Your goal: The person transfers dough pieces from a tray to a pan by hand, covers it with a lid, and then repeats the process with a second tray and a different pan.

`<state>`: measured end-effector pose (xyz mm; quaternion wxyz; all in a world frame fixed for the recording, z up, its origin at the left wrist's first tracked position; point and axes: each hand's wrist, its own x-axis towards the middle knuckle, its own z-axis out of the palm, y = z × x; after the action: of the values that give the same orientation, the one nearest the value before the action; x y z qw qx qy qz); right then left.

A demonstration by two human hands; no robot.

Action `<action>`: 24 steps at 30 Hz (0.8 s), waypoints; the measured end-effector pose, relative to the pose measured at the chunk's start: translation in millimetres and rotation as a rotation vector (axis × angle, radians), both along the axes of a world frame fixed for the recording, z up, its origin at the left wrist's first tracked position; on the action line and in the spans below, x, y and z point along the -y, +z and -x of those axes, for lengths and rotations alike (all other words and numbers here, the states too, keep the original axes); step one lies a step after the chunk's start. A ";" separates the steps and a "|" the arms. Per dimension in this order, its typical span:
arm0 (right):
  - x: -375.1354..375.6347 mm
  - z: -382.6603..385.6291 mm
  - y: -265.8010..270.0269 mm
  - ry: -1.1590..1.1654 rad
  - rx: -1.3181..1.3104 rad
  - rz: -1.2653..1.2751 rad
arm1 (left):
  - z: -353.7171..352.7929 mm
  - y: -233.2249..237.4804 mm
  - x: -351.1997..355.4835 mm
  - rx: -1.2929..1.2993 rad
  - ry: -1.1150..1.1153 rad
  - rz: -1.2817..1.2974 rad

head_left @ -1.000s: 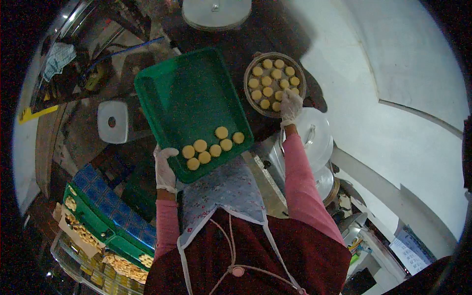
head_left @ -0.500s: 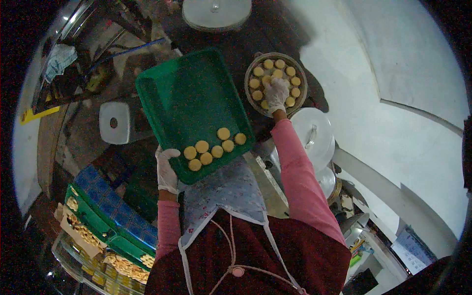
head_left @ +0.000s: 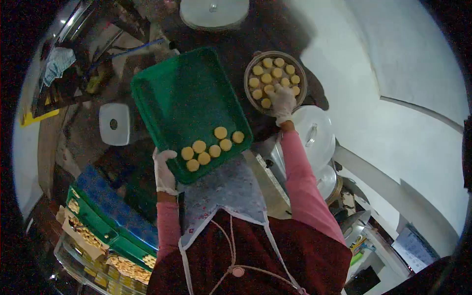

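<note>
My gloved left hand (head_left: pixel 164 169) grips the lower left corner of a deep green tray (head_left: pixel 184 93), with the thumb over its rim. Several pale round dough pieces (head_left: pixel 214 151) lie in the near end of that tray. To its right sits a round pan (head_left: pixel 248 98) holding more of these rounds (head_left: pixel 266 78), spaced apart. Over the pan's near right part is my gloved right hand (head_left: pixel 283 102), fingers drawn together and pointing down among the rounds. Whatever is between its fingertips is hidden by the hand.
Below the pan lies a round metal lid (head_left: pixel 312 130) with a handle. Another lidded vessel (head_left: pixel 214 12) stands at the top. A white stool (head_left: pixel 114 124) is at left. Lower left, green trays (head_left: pixel 105 223) and a container (head_left: pixel 93 275) hold baked pieces. A white wall rises at right.
My right hand has moved from the pan's middle toward its near right side, uncovering rounds in the centre. The tray has shifted slightly left in view, with my left hand still on it.
</note>
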<state>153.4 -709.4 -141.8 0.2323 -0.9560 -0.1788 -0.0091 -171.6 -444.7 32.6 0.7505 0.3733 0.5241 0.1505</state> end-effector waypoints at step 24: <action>87.9 28.5 141.5 -0.300 -0.217 0.019 | -7.5 47.6 2.8 -0.027 -0.013 -0.003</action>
<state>124.9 -797.3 -0.4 0.2372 -0.9695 -0.0081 0.0610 -164.1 -447.5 80.2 0.7437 0.3798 0.5317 0.1411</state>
